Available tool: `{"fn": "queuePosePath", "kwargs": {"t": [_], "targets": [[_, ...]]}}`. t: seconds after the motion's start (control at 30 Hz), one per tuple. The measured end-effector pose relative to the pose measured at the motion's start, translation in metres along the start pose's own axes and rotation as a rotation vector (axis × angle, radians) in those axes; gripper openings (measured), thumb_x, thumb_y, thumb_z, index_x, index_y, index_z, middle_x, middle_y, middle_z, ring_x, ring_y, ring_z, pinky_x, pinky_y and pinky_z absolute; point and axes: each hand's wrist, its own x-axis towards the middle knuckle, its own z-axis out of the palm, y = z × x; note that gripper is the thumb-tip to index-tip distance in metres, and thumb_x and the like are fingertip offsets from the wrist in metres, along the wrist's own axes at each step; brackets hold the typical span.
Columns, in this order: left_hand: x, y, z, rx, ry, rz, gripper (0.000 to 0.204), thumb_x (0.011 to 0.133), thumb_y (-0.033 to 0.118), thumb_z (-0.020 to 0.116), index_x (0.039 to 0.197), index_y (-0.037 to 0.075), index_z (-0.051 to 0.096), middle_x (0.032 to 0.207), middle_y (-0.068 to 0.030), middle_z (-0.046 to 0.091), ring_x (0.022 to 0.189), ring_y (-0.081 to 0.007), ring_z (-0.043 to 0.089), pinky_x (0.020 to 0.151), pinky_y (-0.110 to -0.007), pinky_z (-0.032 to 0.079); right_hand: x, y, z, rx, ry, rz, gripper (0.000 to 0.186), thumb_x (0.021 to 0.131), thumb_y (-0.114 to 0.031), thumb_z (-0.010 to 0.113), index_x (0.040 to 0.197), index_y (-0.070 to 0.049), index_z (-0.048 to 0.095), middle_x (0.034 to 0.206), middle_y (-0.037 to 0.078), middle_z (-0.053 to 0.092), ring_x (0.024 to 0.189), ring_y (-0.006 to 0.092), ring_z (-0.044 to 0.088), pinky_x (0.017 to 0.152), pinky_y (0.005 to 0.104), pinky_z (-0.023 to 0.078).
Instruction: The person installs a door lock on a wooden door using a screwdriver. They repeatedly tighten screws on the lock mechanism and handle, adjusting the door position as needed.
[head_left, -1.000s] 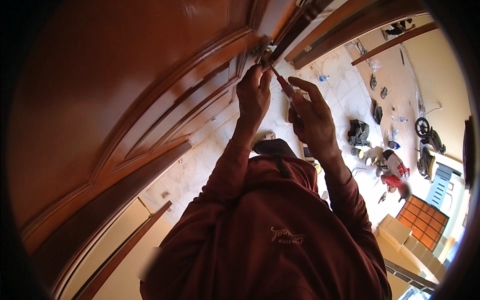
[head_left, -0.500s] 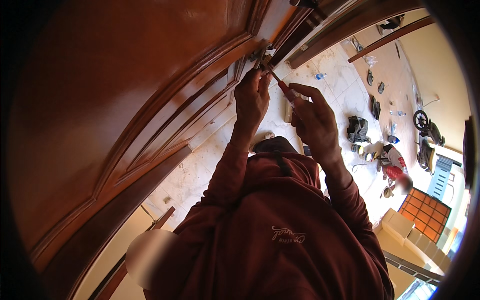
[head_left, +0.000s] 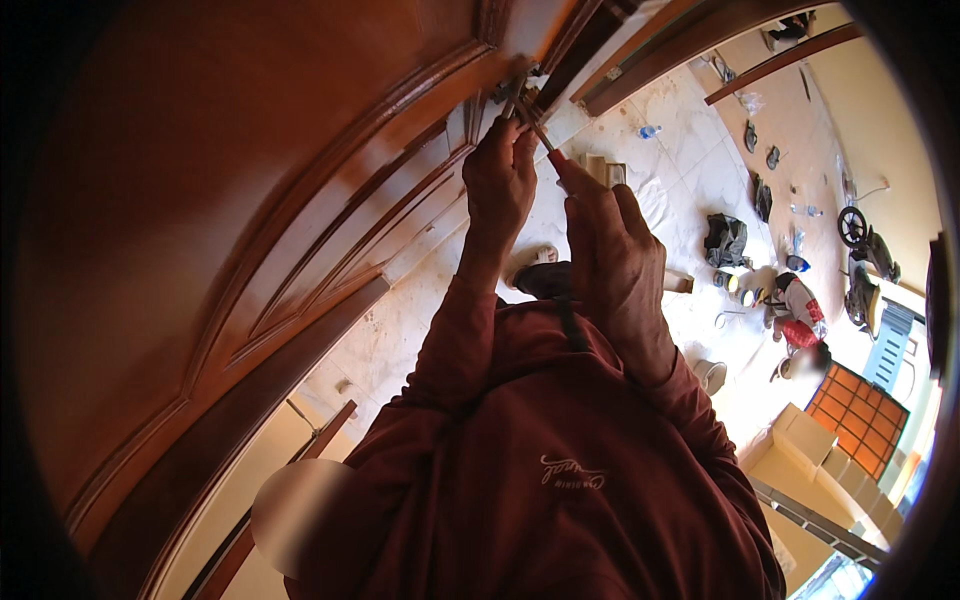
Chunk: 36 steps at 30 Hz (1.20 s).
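A large brown panelled wooden door fills the left of the view. My left hand is raised to the door's edge, fingers pinched at a small metal fitting there. My right hand is just to its right, closed around a screwdriver with a red handle. Its thin shaft points up at the fitting. Both arms wear dark red sleeves. The screwdriver's tip and the fitting's shape are too small to make out.
Below lies a pale tiled floor with a dark bag, a bottle and scattered tools. Another person crouches at the right near a parked scooter. Cardboard boxes and an orange grid crate stand lower right.
My right hand has drawn in closer to my left hand and turned, its back now facing the camera. The screwdriver stays aimed at the fitting on the door edge.
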Motion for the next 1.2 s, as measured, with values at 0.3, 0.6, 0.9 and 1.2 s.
{"fn": "queuePosePath", "kwargs": {"t": [0.3, 0.6, 0.9, 1.2], "targets": [[0.003, 0.011, -0.006, 0.006, -0.059, -0.117, 0.012, 0.094, 0.011, 0.065, 0.097, 0.001, 0.060, 0.090, -0.0160, 0.072, 0.080, -0.0309, 0.072, 0.067, -0.037, 0.055, -0.005, -0.008, -0.004, -0.048, -0.011, 0.024, 0.033, 0.095, -0.007, 0.061, 0.126, -0.017, 0.064, 0.089, 0.011, 0.065, 0.073, 0.0273, 0.069, 0.059, 0.0384, 0.054], [0.004, 0.011, -0.009, -0.034, -0.074, -0.140, 0.016, 0.094, 0.012, 0.065, 0.102, -0.001, 0.061, 0.093, -0.0161, 0.073, 0.085, -0.0293, 0.073, 0.070, -0.037, 0.056, -0.003, -0.014, -0.002, -0.111, 0.003, 0.023, 0.030, 0.095, -0.011, 0.062, 0.124, -0.018, 0.065, 0.089, 0.008, 0.065, 0.070, 0.0246, 0.068, 0.058, 0.0373, 0.054], [0.003, 0.006, -0.013, -0.134, -0.125, -0.211, 0.017, 0.094, 0.013, 0.065, 0.103, -0.001, 0.062, 0.095, -0.0157, 0.073, 0.086, -0.0287, 0.073, 0.073, -0.036, 0.057, -0.007, -0.023, 0.005, -0.378, 0.046, -0.100, 0.035, 0.094, -0.010, 0.062, 0.127, -0.020, 0.063, 0.086, 0.008, 0.058, 0.060, 0.0228, 0.065, 0.050, 0.0368, 0.051], [0.016, 0.015, -0.014, -0.011, -0.154, -0.173, 0.015, 0.095, 0.013, 0.064, 0.100, -0.002, 0.063, 0.092, -0.0178, 0.073, 0.086, -0.0289, 0.074, 0.072, -0.035, 0.057, 0.017, -0.016, -0.020, 0.466, -0.225, 0.459, 0.032, 0.096, -0.009, 0.060, 0.128, -0.005, 0.058, 0.082, 0.011, 0.065, 0.075, 0.0196, 0.069, 0.066, 0.0335, 0.054]]}}
